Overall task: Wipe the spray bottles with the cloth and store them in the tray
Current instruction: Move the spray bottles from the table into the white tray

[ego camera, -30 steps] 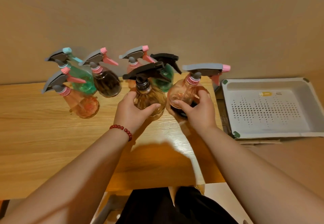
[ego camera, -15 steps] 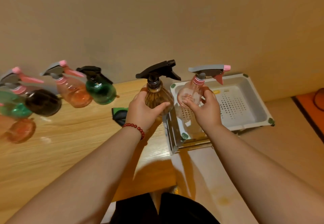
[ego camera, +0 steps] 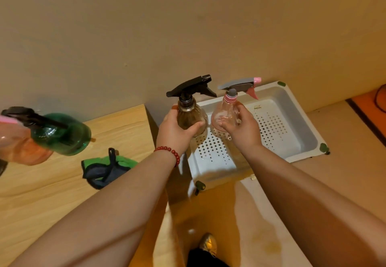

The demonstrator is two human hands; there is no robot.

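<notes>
- green bottle (ego camera: 62, 134) and a blurry peachy bottle (ego camera: 18, 149) sit on the counter (ego camera: 52, 193), well left of the tray (ego camera: 292, 139); the green-and-dark cloth (ego camera: 106, 167) lies between them and the tray
- left hand (ego camera: 177, 133): grip wrapped round the amber bottle (ego camera: 188, 114), which has a black trigger and is upright over the tray's left edge
- right hand (ego camera: 246, 133): grip curled round the clear pink bottle (ego camera: 224, 114), which has a grey trigger with a pink tip and is upright above the tray's holes
- half a second back the amber one was left of the tray, over the counter's edge
</notes>
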